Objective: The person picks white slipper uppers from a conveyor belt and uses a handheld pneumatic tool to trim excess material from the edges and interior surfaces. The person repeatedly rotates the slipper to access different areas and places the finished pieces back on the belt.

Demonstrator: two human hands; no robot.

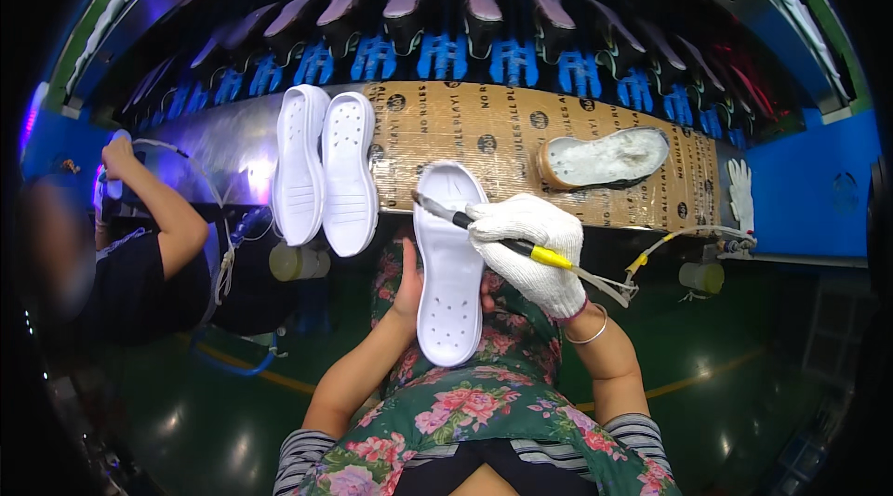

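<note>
In the cupped left hand (409, 288) | white sole (451, 287), lengthwise away | right hand (532, 240), closed around brush (446, 211), nearer far end

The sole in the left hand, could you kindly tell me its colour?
The sole is white with a faint lavender cast, seen best in the head view.

We're looking at a metal bench (214, 157) with cardboard (446, 124) spread across it: two white soles (350, 161) jut over the front edge, a shoe upper (609, 158) lies bottom up, a white glove (740, 194) far right!
</note>
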